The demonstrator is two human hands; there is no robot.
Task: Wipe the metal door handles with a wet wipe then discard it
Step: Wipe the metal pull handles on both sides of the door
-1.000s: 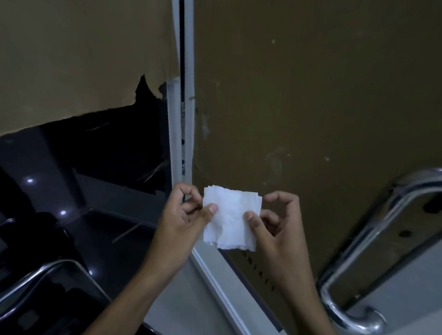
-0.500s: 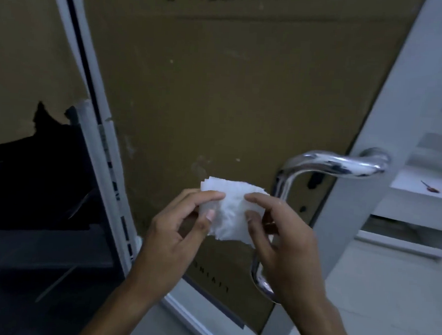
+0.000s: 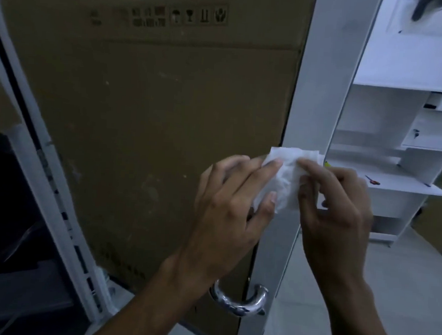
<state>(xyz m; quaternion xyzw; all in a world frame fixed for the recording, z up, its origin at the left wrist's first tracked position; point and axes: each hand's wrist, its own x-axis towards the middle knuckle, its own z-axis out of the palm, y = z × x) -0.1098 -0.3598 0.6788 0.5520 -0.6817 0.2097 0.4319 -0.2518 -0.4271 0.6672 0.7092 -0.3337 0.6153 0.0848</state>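
Only the lower curve of the metal door handle (image 3: 240,300) shows; the left hand (image 3: 228,206) and its wrist hide the rest. Both hands, left and right hand (image 3: 333,210), pinch the crumpled wet wipe (image 3: 286,176) before the white door frame (image 3: 319,101). Beyond, blurred white shelves (image 3: 395,183).
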